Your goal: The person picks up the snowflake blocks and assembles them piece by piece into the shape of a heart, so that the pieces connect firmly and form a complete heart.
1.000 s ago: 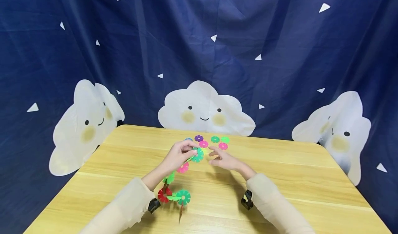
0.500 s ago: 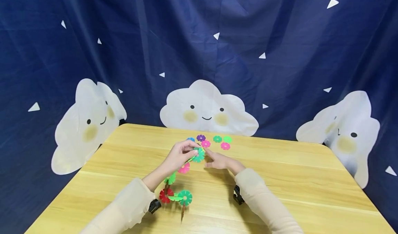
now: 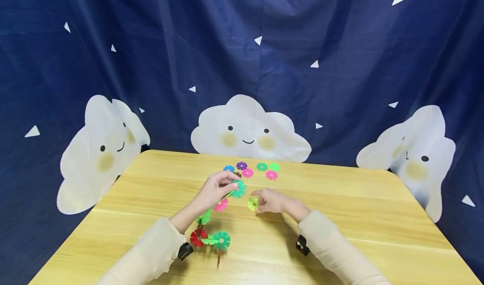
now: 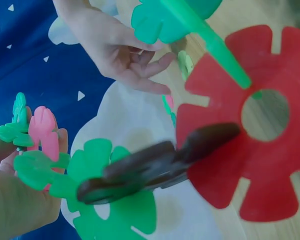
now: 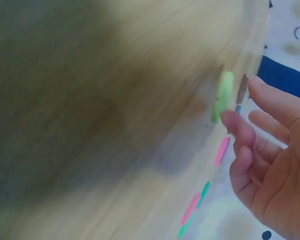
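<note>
1. Blue curtain: three smiling clouds are counted in its print; it is hung behind the wooden counter.
2. Chain of discs: at least nine notched discs are counted, slotted together. In the left wrist view, a dark brown disc is plainly seen joined between a green one and a red one; in the head view this joint is small.
3. Left hand: the fingers are pinched on the chain's far end, by a teal disc.
4. Loose discs: seven are counted toward the counter's far edge: one blue, one purple, one brown, two pink, two green. In the right wrist view they are seen edge-on.
5. Yellow-green disc: one is found, just beside the right fingertips.
6. Right hand: the fingers are bent but held apart; firm contact cannot be confirmed.
</note>
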A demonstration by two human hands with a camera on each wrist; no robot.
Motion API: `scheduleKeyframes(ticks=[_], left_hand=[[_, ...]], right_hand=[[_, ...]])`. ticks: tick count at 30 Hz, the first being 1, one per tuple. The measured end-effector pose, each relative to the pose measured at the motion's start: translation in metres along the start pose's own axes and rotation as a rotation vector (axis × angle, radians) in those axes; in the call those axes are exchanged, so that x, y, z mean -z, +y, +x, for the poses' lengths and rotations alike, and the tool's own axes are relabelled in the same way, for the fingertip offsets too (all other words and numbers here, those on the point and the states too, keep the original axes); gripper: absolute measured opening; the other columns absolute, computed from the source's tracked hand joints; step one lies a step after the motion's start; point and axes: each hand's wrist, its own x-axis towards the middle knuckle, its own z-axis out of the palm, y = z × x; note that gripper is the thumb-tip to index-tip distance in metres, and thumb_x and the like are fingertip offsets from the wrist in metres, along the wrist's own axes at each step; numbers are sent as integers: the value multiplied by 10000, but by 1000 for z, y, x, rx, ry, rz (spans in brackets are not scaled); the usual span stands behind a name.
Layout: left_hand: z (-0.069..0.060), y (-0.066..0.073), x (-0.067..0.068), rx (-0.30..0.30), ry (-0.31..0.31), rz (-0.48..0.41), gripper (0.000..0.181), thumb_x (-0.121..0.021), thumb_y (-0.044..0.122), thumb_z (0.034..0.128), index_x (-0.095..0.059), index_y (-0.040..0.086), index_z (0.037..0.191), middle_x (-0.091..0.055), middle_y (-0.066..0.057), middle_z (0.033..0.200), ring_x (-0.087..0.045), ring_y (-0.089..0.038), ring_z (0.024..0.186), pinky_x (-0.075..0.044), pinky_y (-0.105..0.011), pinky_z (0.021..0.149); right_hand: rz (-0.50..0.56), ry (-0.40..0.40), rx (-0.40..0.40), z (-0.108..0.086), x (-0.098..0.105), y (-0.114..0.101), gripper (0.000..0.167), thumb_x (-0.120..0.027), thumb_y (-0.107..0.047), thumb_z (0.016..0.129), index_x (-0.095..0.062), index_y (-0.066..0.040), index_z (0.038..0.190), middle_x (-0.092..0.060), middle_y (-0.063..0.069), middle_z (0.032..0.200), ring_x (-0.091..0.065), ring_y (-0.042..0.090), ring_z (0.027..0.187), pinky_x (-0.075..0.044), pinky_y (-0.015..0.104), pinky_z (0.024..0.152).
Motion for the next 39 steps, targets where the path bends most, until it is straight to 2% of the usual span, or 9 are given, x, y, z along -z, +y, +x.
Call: scheduleKeyframes(ticks=[4,9,11,14,18,23,28,35,39], left_hand=[[0,2,0,-1,-3,2,174,-536,37,902,-590,-42,1047,-594,-87,718,-318,-77,447,-309,-198,443],[0,3,1,-10,0,15,163,-539,39,900,-595,-34,1035,-625,-92,755,-332,-72,464,-314,-196,451],[-1,3,2,-17,4,21,157,-540,44,900,-600,-27,1028,-627,-79,757,-335,-73,469,-315,-197,451],[-1,3,3,-19,13,27,151,-538,44,901,-605,-19,1021,-625,-76,761,-345,-78,480,-320,-198,455],[-2,4,2,-11,8,21,158,-542,36,897,-600,-36,1025,-629,-104,775,-377,-86,511,-330,-201,472],[-2,4,-1,6,11,17,162,-547,32,892,-599,-34,1031,-636,-124,794,-377,-94,512,-327,-203,469],[-2,4,-2,11,15,22,161,-546,35,894,-602,-27,1031,-637,-134,803,-382,-93,514,-328,-201,467],[-3,5,-2,15,4,10,164,-543,34,896,-598,-34,1034,-636,-118,797,-365,-90,505,-316,-197,465],[-3,5,-2,14,2,8,171,-540,32,897,-592,-43,1041,-638,-127,809,-356,-84,502,-311,-197,466]], right_hand=[[-83,-2,-103,7,-7,-1,535,-707,-188,786,-503,-20,1252,-505,5,743,-447,108,649,-433,271,634],[-126,10,-126,9,-13,-1,244,-713,-168,772,-581,-89,962,-475,57,951,-493,159,797,-465,345,731],[-95,29,-117,7,-14,0,242,-715,-137,761,-555,-85,935,-458,76,979,-503,175,798,-474,351,732],[-40,62,-145,5,-15,2,355,-722,-118,753,-520,-63,1040,-443,110,1016,-523,214,816,-480,402,773],[0,78,-197,4,-15,6,368,-732,-110,747,-533,-8,1040,-439,100,963,-486,204,826,-464,399,791],[-52,64,-160,3,-14,8,139,-718,-109,764,-614,-19,772,-510,45,807,-418,166,812,-416,344,765],[7,84,-200,-9,-6,7,326,-748,-150,735,-561,19,942,-479,87,883,-451,193,815,-439,377,773],[-68,-140,-309,-42,16,2,397,-789,-91,645,-550,-39,958,-521,62,912,-497,218,864,-457,418,800],[-122,-217,-345,-59,18,6,382,-774,-9,633,-519,-103,901,-471,49,900,-469,209,822,-444,378,716]])
